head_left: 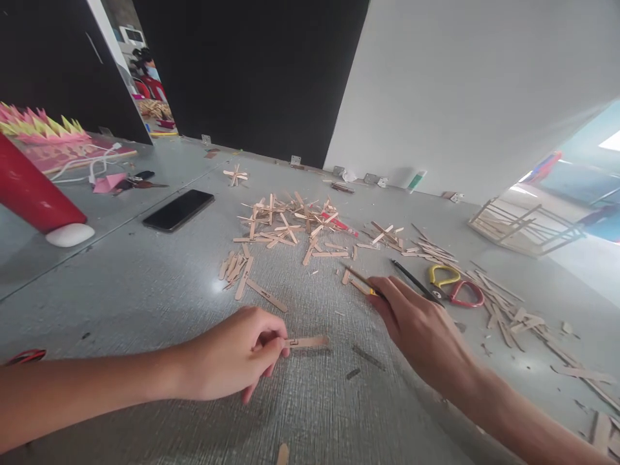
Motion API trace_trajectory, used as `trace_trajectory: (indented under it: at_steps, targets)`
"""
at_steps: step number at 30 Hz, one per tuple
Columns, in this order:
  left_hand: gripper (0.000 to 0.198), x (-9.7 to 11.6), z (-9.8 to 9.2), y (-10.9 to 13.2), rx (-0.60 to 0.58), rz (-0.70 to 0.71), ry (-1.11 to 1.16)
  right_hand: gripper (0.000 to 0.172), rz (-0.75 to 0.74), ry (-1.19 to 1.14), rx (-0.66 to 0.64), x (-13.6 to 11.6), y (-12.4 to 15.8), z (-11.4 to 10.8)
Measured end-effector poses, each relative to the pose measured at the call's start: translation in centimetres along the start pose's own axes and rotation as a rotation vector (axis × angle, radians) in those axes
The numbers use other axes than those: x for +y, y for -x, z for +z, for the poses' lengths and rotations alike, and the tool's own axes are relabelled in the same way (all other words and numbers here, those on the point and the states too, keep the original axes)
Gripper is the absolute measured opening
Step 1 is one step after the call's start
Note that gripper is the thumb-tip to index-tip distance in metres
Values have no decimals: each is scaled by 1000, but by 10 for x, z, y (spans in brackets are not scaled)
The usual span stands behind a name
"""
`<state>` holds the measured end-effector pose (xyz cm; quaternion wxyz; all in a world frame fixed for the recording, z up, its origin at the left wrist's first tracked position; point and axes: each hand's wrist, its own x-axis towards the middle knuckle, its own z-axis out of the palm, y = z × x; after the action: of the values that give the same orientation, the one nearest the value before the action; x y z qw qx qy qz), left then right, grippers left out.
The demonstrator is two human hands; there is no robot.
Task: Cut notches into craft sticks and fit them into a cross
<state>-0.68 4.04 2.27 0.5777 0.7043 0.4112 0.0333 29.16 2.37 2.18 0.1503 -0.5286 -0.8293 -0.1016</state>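
Observation:
My left hand (242, 355) pinches the end of a flat wooden craft stick (310, 342) between thumb and fingers. Dark angular pencil-like marks show on the stick near my fingertips. My right hand (407, 307) is closed at a thin, pointed tool (357, 278) with a yellow part by the fingers; its grip is partly hidden and its kind is unclear. Just beyond the left hand lies another marked craft stick (266, 296), next to a small heap of short stick pieces (233, 268). Scissors (438, 294) with one yellow and one red handle rest right of my right hand, beside a black pen-like tool (411, 278).
Star-shaped stick assemblies (285, 226) cluster mid-table, with a red tool (339, 223) among them. A phone (179, 210) lies left, near a red cylinder (39, 187). Stick scraps (508, 316) spread along the right. A wooden frame (527, 226) stands far right; dark and white panels rise behind.

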Motion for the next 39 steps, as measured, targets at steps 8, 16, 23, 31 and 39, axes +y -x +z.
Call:
trace_trajectory:
  at_steps: [8,16,23,31,39]
  targets:
    - [36,-2,-1,-1,-31,11,-11,30,-378,-275,-236,-36,19,-29]
    - [35,1,-4,-1,-49,3,-28,35,-392,-211,-188,-33,21,-24]
    - [37,-1,-6,-1,-86,-55,23,34,-399,-244,-271,-34,20,-26]
    - [36,-1,-4,-2,-57,-47,31,38,-384,-190,-231,-30,29,-19]
    - [33,-5,-5,-4,-157,-38,191,47,-424,-47,-190,-31,33,-18]
